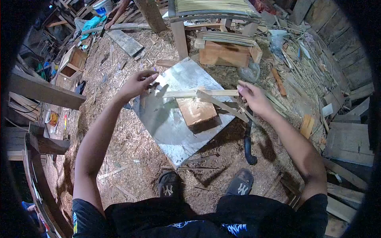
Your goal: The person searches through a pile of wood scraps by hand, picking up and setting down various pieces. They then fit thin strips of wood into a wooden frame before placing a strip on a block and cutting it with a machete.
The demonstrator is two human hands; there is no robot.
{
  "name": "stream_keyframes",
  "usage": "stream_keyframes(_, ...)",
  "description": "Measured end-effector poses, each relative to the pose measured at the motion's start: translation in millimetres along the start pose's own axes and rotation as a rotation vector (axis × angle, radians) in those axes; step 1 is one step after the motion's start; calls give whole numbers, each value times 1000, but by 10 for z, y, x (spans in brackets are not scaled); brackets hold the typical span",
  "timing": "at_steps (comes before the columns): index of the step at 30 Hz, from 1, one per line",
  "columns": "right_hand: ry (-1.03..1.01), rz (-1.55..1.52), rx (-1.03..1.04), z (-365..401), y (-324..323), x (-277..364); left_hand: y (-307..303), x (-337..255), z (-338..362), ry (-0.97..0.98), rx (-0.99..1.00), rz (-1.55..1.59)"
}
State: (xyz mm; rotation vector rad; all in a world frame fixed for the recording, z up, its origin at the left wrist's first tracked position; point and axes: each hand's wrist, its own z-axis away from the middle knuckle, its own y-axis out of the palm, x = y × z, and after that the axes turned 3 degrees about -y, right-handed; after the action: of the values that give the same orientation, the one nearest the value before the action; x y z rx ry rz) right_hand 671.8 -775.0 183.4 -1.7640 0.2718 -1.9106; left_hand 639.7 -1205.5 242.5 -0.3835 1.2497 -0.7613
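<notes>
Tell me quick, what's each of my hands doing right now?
Left hand: fingers curled; can't tell if they pinch anything.
Right hand: closed on one end of the pale wooden strip.

the left hand (139, 84) is at ten o'clock, its back upward, fingers (151, 73) curled and pointing toward three, thumb near them. the left forearm (101, 127) slants up toward one o'clock, elbow bent and held out. the right hand (254, 99) is at two o'clock, thumb and fingers drawn together in a pinch and pointing toward ten. the right forearm (294, 139) slants up toward eleven, its elbow bent outward too.
</notes>
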Motion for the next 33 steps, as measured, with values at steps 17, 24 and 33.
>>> stream_keyframes(17,300,-283,207,-64,380,-171,436,676,763,-54,-611,-210)
stream_keyframes(24,236,-521,204,-123,458,-177,917,432,1225,-330,-542,272)
stream_keyframes(33,222,-579,167,-78,625,46,912,428,1441,-465,-335,927)
